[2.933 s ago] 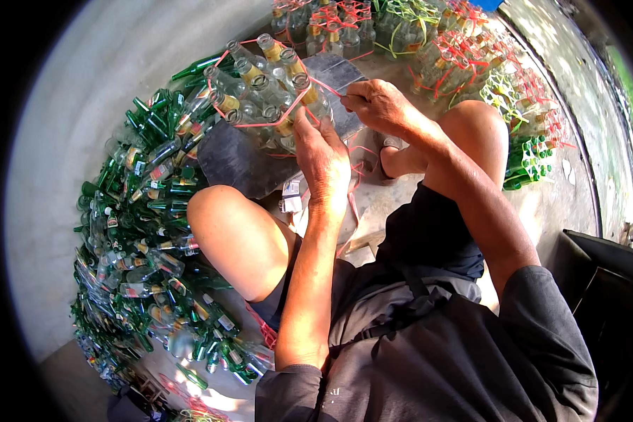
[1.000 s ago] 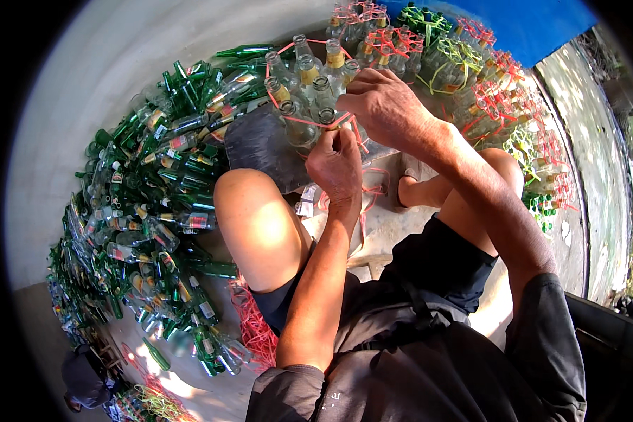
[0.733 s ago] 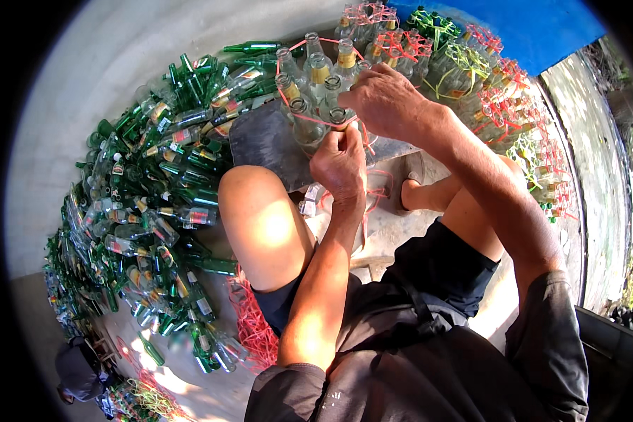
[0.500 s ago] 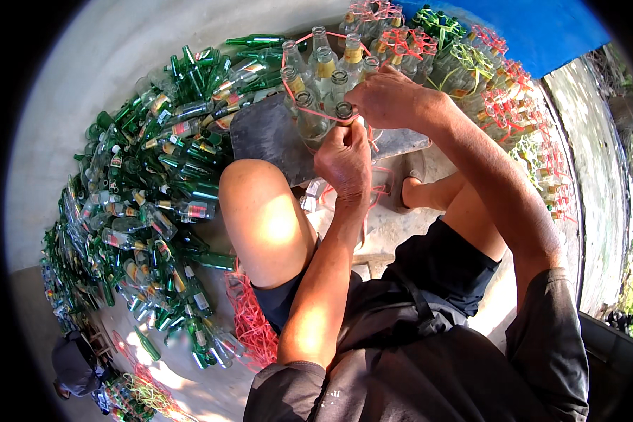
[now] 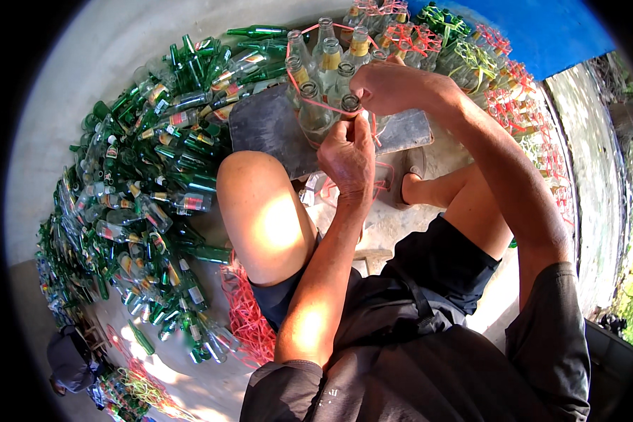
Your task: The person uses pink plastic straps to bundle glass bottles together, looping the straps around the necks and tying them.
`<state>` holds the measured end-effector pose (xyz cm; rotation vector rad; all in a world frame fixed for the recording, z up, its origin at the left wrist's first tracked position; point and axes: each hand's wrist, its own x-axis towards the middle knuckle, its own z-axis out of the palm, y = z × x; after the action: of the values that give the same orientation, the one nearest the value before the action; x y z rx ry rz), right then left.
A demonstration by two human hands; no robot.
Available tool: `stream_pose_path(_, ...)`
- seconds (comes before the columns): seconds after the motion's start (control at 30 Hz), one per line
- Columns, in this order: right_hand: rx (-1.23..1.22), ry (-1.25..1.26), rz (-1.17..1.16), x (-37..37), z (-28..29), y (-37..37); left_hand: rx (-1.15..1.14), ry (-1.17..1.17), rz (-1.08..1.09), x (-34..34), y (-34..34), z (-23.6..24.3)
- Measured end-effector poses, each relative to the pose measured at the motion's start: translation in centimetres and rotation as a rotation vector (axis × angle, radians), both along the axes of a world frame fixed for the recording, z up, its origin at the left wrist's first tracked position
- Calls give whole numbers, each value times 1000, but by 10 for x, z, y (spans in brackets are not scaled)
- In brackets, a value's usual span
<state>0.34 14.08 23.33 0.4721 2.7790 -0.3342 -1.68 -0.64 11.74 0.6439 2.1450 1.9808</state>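
Right hand (image 5: pixel 395 87), moved inward, partly hides clear bottles (image 5: pixel 314 118).

The wide head view looks steeply down past the shirt (image 5: pixel 429 373). Left hand (image 5: pixel 346 160) and right hand (image 5: pixel 398 87) appear near, above centre; the wall (image 5: pixel 141 39) curves along its rim.
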Motion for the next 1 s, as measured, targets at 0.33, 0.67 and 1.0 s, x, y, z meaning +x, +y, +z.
stream_pose_path(0.33, -301, 343, -101, 16, -14, 14, 115, 5, -76, 12, 0, -7)
stream_pose_path(0.67, -573, 459, -283, 18, -9, 24, 160, -209, -266, 13, 5, 3)
stream_pose_path(1.0, -779, 731, -530, 21, -22, 14, 112, -371, -335, 10, 8, 5)
